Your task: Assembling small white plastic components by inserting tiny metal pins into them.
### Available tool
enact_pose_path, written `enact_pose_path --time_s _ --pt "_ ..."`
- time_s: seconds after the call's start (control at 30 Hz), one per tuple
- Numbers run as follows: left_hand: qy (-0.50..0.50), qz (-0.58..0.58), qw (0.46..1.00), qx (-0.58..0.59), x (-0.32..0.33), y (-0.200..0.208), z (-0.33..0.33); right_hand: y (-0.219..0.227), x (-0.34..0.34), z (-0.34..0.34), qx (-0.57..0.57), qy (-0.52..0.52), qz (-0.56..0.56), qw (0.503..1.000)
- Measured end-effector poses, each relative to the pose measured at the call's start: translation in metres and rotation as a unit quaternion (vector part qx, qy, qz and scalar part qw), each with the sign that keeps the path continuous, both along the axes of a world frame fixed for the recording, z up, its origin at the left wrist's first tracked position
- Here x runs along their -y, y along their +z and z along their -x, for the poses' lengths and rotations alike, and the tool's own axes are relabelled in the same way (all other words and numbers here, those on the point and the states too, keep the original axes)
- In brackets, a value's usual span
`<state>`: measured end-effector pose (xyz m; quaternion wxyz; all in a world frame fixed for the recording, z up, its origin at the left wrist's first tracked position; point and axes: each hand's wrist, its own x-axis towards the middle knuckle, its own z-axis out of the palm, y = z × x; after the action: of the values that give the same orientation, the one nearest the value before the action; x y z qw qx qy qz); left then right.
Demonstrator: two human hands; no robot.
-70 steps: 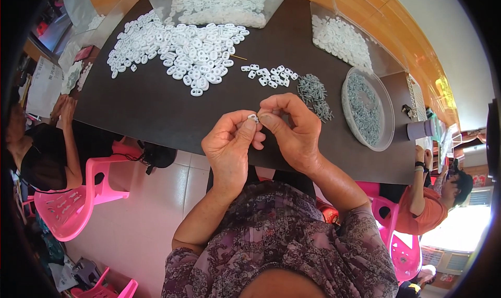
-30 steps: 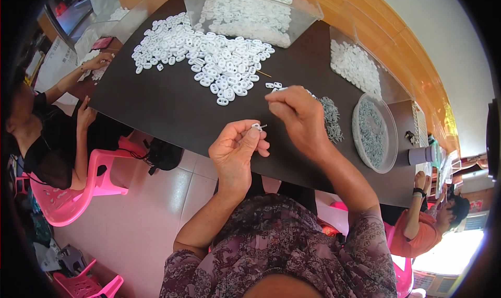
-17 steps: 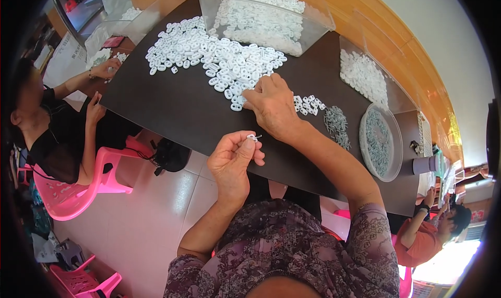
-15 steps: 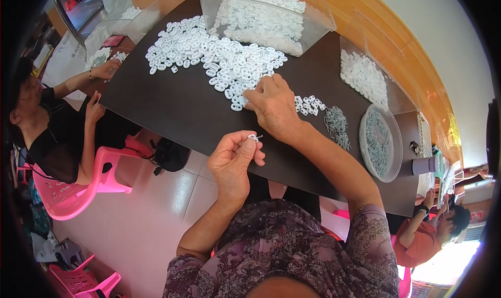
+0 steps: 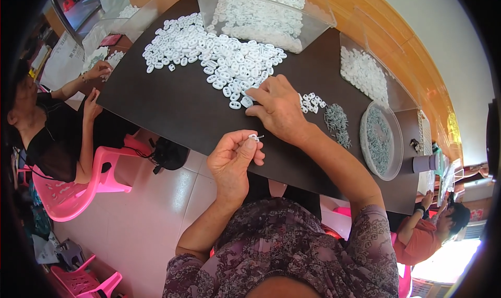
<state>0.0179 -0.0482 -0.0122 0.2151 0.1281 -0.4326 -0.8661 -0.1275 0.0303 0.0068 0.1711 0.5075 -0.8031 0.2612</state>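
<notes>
My left hand [image 5: 234, 159], above the table's near edge, pinches a small white plastic piece [image 5: 253, 137] between thumb and fingers. A thin grey screw [image 5: 261, 136] sticks out of that piece to the right. My right hand [image 5: 279, 107] reaches over the near tip of a pile of white oval two-hole pieces [image 5: 235, 60]. Its thumb and index finger are apart, with one oval piece [image 5: 247, 102] at their tips; a firm hold on it is not visible. The other right fingers are partly hidden behind the hand.
Right of my right hand lie small white pieces [image 5: 312, 103], a heap of grey screws [image 5: 337, 121] and a round tub of screws [image 5: 378, 141]. Clear bins [image 5: 266, 16] of white pieces stand behind. Co-workers sit at left and right; a pink chair [image 5: 94, 183] is at left.
My right thumb and index finger have spread apart beside an oval piece at the pile's near edge. My left hand keeps its pinch, almost unmoved. The co-worker's hand at left has shifted slightly.
</notes>
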Motion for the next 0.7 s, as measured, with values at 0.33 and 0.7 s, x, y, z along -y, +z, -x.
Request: enact_pose_path --time_s 0.33,0.7 --pt "0.017 0.013 1.0 0.001 -0.001 -0.001 0.001 -0.004 0.002 0.002 -0.02 0.011 -0.013 1.0" --pt "0.041 0.037 0.998 0.021 -0.005 0.0 0.004 -0.005 -0.011 -0.002 0.086 -0.002 0.082 0.993"
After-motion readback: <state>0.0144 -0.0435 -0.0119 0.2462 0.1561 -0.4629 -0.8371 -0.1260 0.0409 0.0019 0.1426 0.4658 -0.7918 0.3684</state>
